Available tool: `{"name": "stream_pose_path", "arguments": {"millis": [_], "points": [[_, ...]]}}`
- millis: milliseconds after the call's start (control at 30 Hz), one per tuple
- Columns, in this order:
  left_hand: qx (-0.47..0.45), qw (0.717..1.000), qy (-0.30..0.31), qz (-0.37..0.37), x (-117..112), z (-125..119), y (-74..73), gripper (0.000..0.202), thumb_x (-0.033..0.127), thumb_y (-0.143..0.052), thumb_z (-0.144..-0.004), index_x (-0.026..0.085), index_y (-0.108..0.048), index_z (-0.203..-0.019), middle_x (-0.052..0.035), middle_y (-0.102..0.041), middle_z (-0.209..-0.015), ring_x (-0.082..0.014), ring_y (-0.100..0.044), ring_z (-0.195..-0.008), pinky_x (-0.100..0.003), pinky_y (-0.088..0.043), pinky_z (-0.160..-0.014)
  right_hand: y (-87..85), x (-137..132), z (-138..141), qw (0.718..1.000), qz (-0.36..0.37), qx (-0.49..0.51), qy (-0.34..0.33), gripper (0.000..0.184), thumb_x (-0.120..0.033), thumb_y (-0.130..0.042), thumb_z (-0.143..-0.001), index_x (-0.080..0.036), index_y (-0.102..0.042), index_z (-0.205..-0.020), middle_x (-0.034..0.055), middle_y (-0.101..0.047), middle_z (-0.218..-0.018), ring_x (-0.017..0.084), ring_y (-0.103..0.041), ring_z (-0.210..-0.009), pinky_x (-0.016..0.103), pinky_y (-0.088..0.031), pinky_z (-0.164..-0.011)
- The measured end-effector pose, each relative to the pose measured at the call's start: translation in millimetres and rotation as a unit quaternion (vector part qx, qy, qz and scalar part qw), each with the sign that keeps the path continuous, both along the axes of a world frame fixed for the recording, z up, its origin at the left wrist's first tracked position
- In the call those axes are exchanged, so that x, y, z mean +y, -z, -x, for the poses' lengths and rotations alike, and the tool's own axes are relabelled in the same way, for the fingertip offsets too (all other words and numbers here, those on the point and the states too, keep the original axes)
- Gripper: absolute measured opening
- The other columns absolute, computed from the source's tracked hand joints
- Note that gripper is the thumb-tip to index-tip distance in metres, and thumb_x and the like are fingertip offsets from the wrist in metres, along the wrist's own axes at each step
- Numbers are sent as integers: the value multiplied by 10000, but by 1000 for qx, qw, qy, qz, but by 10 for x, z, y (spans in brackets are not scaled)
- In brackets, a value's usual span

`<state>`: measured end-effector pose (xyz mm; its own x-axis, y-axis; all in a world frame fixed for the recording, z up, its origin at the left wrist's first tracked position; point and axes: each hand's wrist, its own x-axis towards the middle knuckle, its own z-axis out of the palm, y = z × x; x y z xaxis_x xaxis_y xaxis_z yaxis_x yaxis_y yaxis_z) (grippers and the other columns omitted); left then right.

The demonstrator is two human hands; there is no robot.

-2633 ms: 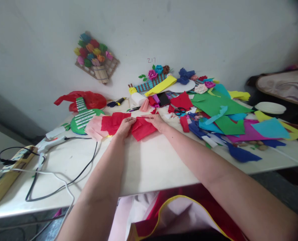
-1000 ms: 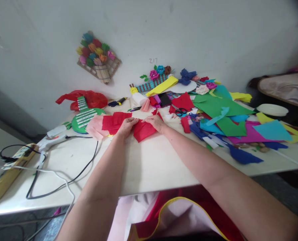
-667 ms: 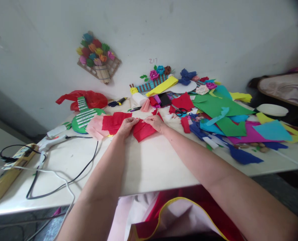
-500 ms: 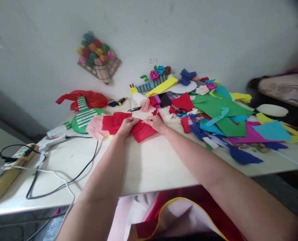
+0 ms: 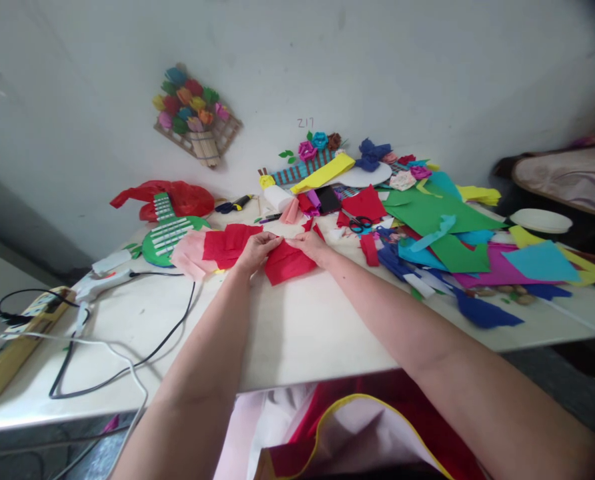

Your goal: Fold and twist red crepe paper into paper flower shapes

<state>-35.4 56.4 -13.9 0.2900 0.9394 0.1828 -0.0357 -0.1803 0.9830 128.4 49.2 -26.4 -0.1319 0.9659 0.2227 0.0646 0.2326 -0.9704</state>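
My left hand [image 5: 257, 251] and my right hand [image 5: 310, 244] pinch the upper edge of a red crepe paper piece [image 5: 288, 264] between thumbs and fingers. It hangs toward me just above the white table [image 5: 317, 333]. Left of my left hand lie more red crepe paper sheets [image 5: 227, 243], overlapping a pale pink paper sheet [image 5: 190, 253]. Black-handled scissors [image 5: 360, 223] rest beyond my right hand, on a red paper scrap [image 5: 367, 202].
Coloured paper [image 5: 447, 207] is heaped on the right. At left are a green guitar-shaped craft [image 5: 175, 240], a glue gun [image 5: 102, 285] with its black cord, and a power strip [image 5: 22, 343]. A red plastic bag [image 5: 187, 199] lies near the wall.
The red paper's lower edge has shifted slightly to the right, and its face is spread a little more. Both hands keep their pinch in nearly the same place.
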Motion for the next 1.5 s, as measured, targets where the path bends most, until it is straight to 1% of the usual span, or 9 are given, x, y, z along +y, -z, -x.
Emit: {"name": "stream_pose_path", "arguments": {"millis": [133, 367, 600, 767, 933, 1100, 1267, 1400, 1500], "points": [[5, 1000, 5, -3, 1, 1, -4, 342, 426, -731, -582, 136, -552, -611, 34, -524, -524, -56, -437, -466, -191, -308, -457, 0, 13, 0, 998, -30, -51, 22, 420, -444, -615, -629, -182, -334, -460, -65, -284, -463, 73, -274, -489, 243, -206, -491], [18, 1000, -26, 2, -8, -30, -18, 376, 443, -725, -575, 136, -508, -550, 45, -459, -466, -44, -366, -421, -197, -240, -420, -32, -25, 8, 993, -81, -86, 13, 413, -434, -573, -663, -182, -309, -469, -64, -255, -492, 73, -253, -518, 252, -191, -516], [-7, 998, 19, 63, -31, -51, -4, 365, 426, -720, -596, 155, -477, -574, 48, -453, -457, -51, -380, -399, -196, -230, -397, -43, -35, 3, 993, -94, -72, -30, 395, -421, -550, -685, -182, -307, -484, -63, -239, -508, 75, -241, -526, 250, -185, -521], [-12, 999, 13, 49, 3, -35, 11, 386, 414, -747, -560, 153, -462, -575, 50, -490, -469, -46, -407, -408, -179, -265, -405, 12, -7, 7, 995, -62, -50, -64, 401, -472, -560, -672, -180, -341, -506, -66, -254, -506, 77, -259, -516, 243, -192, -516], [-24, 999, -25, 39, 11, -16, 1, 390, 424, -749, -552, 156, -467, -582, 54, -495, -464, -49, -413, -402, -179, -286, -400, 67, 35, -9, 998, -31, -45, -29, 440, -520, -585, -640, -186, -332, -503, -64, -284, -495, 80, -280, -505, 241, -204, -502], [-21, 998, 4, 57, -2, 2, 12, 358, 427, -732, -582, 147, -511, -608, 22, -546, -513, -75, -480, -450, -193, -348, -439, 15, -2, -16, 997, -36, -55, -30, 452, -518, -603, -632, -179, -340, -490, -65, -286, -482, 70, -264, -486, 240, -182, -483], [-6, 999, -26, 24, 22, 18, 23, 393, 457, -738, -554, 150, -493, -574, 35, -514, -480, -62, -432, -408, -189, -292, -394, -4, -21, -11, 999, -26, -26, -39, 437, -526, -606, -630, -175, -381, -499, -64, -311, -474, 72, -285, -475, 238, -204, -478], [-5, 998, -59, 10, 25, 16, 18, 402, 454, -746, -541, 151, -481, -565, 43, -494, -461, -55, -403, -392, -188, -262, -381, 39, 31, -17, 1000, -14, -6, -20, 410, -513, -618, -621, -171, -417, -519, -60, -342, -479, 76, -309, -481, 236, -239, -486], [9, 998, -60, -2, 21, 16, 18, 396, 458, -737, -552, 153, -484, -571, 44, -490, -461, -57, -401, -395, -188, -259, -382, 54, 59, -21, 1000, -22, -10, -10, 416, -508, -627, -610, -170, -408, -505, -66, -323, -469, 73, -297, -480, 235, -242, -489]]}}
